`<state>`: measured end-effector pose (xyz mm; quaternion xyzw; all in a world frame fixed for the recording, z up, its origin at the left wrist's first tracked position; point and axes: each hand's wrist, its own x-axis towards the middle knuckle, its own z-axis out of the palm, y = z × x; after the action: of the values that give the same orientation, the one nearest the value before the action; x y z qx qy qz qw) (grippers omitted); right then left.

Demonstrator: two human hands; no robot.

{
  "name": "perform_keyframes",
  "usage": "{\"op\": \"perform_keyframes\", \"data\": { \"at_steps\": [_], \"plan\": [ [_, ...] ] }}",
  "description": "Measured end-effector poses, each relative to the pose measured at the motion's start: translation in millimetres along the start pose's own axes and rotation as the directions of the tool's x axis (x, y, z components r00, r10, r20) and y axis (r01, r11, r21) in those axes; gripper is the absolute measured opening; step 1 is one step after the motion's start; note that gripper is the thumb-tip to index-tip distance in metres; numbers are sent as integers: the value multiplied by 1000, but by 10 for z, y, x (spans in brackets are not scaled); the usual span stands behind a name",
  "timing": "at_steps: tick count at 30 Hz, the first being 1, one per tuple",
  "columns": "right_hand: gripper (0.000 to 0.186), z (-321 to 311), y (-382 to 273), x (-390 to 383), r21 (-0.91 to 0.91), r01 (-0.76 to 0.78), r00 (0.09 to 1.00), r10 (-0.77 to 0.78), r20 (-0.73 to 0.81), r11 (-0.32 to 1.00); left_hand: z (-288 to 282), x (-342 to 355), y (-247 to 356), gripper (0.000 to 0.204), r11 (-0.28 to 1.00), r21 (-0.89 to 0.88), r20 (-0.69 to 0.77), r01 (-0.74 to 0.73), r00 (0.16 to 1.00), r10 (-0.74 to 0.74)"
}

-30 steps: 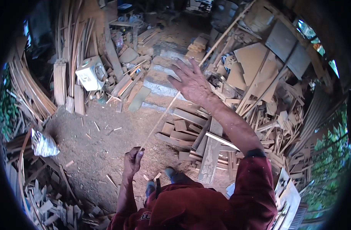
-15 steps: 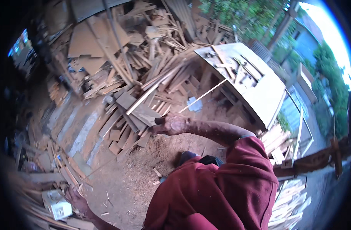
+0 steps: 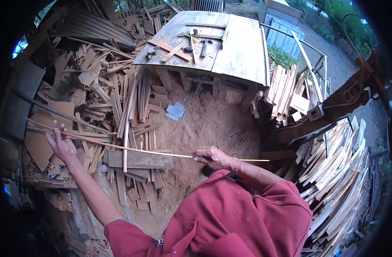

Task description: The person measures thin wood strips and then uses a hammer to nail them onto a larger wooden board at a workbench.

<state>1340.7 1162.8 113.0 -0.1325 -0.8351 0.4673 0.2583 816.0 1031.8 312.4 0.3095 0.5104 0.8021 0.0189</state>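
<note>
A long thin wooden strip point(image 3: 161, 153) stretches nearly level across the view in front of me. My right hand point(image 3: 214, 158) is closed around it, and its right end sticks out beyond my forearm. At the left, my left hand point(image 3: 63, 144) is raised with its fingers spread and stretched upward. The strip passes against those fingers, which are not wrapped round it. Below the strip's middle lies a wide grey-brown plank point(image 3: 140, 159) on top of piled offcuts.
Ahead stands a wooden worktable point(image 3: 243, 47) bearing a hammer point(image 3: 205, 48), a tape measure point(image 3: 188, 49) and several sticks. Scrap wood point(image 3: 91, 73) heaps up at the left. Stacked slats point(image 3: 333, 171) and a dark beam point(image 3: 333, 103) are at the right. Sawdust covers the ground point(image 3: 213, 115).
My view has swung round, so the worktable now appears upright ahead. Relative to my body, the strip has come nearly level, with my left hand raised beside the scrap heap. My right hand still holds it.
</note>
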Motion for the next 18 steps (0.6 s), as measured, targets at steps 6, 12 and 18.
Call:
{"op": "perform_keyframes", "data": {
  "at_steps": [6, 12, 18],
  "plan": [
    [26, -834, 623, -914, 59, -587, 762, 576, -295, 807, 3497, -376, -1685, 68, 903, -119, 413, 412, 848, -332],
    [40, -758, 626, -1416, 229, -666, 510, 657, -555, 710, 5568, -1501, -3106, 70, 750, 89, 625, 656, 550, -555],
    [40, -621, 963, -1172, 473, -632, 175, 707, -685, 614, 6639, -2147, -4302, 69, 695, 218, 728, 685, 361, -583]
  ]
}}
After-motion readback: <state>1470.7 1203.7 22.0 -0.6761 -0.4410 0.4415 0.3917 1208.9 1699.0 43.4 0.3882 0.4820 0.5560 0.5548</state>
